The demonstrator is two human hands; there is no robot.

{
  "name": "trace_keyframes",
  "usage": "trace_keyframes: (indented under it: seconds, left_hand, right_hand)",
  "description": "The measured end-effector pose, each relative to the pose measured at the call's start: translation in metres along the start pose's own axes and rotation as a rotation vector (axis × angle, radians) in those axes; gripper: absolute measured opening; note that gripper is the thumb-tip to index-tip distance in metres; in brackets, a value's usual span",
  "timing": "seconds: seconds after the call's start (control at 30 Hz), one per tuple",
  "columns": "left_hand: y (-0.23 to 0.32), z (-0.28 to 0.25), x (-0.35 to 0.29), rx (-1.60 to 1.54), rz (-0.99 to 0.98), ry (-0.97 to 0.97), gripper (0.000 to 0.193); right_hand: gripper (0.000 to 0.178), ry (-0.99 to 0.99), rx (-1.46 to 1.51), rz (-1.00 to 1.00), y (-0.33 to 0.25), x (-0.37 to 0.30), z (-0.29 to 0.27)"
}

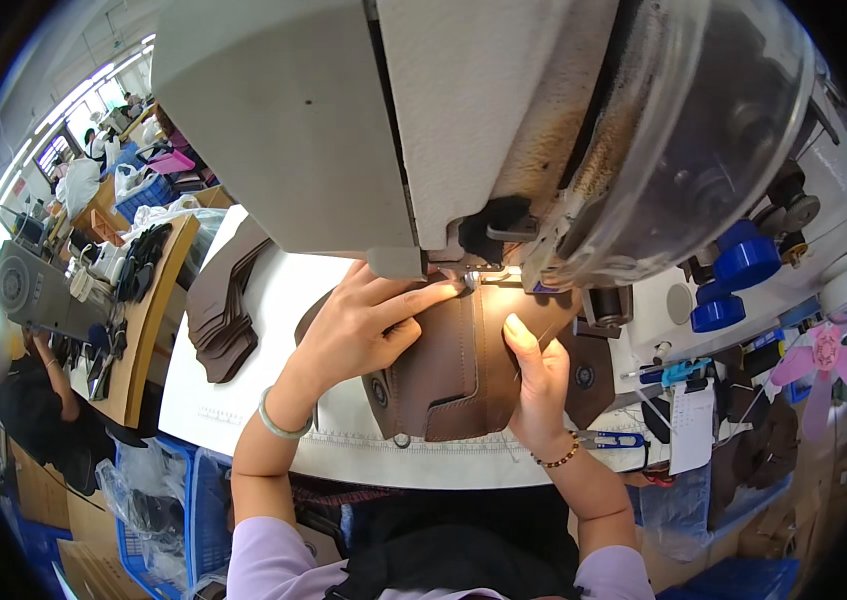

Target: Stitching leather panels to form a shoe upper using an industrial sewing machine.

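A brown leather piece (444,375) with stitched seams lies under the sewing machine's needle area (474,282), lit by a small lamp. My left hand (359,325) rests on its upper left part. The index finger stretches out to the presser foot, and the thumb is apart from it; some fingertips are hidden by the machine head. With my right hand (541,385) I grip the piece's right edge, thumb on top and the other fingers hidden beneath. Another brown piece with a round dark snap (585,376) shows beyond that hand.
The sewing machine head (289,130) fills the top. A stack of brown leather pieces (229,305) lies left on the white table (234,400). At right are blue knobs (747,255), a blue-handled tool (614,440) and a pink fan (824,360). A person (34,410) sits at far left.
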State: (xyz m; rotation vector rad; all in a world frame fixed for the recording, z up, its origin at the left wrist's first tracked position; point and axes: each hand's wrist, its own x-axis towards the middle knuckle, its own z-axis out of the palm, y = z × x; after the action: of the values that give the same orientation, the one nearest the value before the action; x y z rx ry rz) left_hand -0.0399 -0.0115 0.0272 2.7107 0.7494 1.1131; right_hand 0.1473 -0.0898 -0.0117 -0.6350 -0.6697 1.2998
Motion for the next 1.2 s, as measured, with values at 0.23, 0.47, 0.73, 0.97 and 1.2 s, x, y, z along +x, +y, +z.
trace_keyframes:
  seconds: [0.23,0.47,0.73,0.97,1.2]
  left_hand:
    - [0.003,-0.002,0.002,-0.005,0.014,0.017,0.05]
    - [-0.011,-0.011,0.007,-0.343,-0.384,0.122,0.024]
    - [-0.035,-0.034,0.052,-0.557,-0.731,-0.353,0.044]
    - [-0.049,-0.024,0.043,-0.924,-0.802,-0.365,0.048]
    - [-0.015,-0.027,0.022,-1.056,-1.002,-0.328,0.039]
  right_hand:
    - [0.032,0.203,-0.652,-0.639,-0.026,0.002,-0.039]
    - [0.017,-0.1,-0.946,-0.089,-0.094,0.036,-0.003]
    - [0.029,-0.284,-0.681,0.232,-0.105,0.05,-0.012]
    - [0.023,-0.323,-0.249,0.395,-0.113,0.046,0.003]
    - [0.037,-0.166,-1.41,-0.91,-0.078,-0.005,-0.043]
